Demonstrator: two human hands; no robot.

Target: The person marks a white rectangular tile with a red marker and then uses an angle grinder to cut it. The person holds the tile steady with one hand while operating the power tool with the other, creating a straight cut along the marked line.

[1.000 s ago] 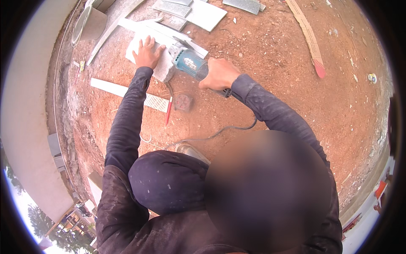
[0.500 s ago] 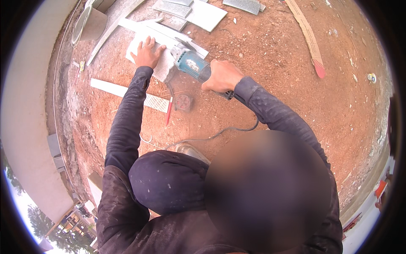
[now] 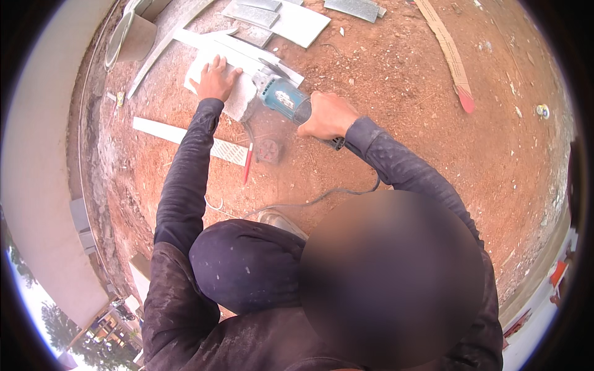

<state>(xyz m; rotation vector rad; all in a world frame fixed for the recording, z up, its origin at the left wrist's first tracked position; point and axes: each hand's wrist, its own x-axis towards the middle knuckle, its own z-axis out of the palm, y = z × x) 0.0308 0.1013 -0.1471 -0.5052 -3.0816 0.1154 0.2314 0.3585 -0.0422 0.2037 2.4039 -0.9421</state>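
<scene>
A blue angle grinder (image 3: 283, 98) is gripped around its rear body by my right hand (image 3: 330, 115). Its disc is at the right part of a white tile (image 3: 238, 54), and whether it bites into the tile is hard to make out. My left hand (image 3: 216, 80) lies flat on the tile with fingers spread, left of the grinder. Under the tile's near side shows a rough pale block (image 3: 240, 110). Hazy dust hangs near the grinder. Closer to me, a red pencil-like stick (image 3: 249, 164) rests at the end of a white tile strip (image 3: 185, 140).
Grey and white tile pieces (image 3: 303, 23) lie beyond the work. A bucket (image 3: 135, 38) stands at the far left by the wall. One long cardboard strip (image 3: 447, 49) is at the far right. The grinder's cord (image 3: 309, 203) trails over the dirt near my foot. A round disc (image 3: 268, 150) sits nearby.
The grinder and my right hand have shifted very slightly to the right and nearer. My left hand keeps its place on the tile.
</scene>
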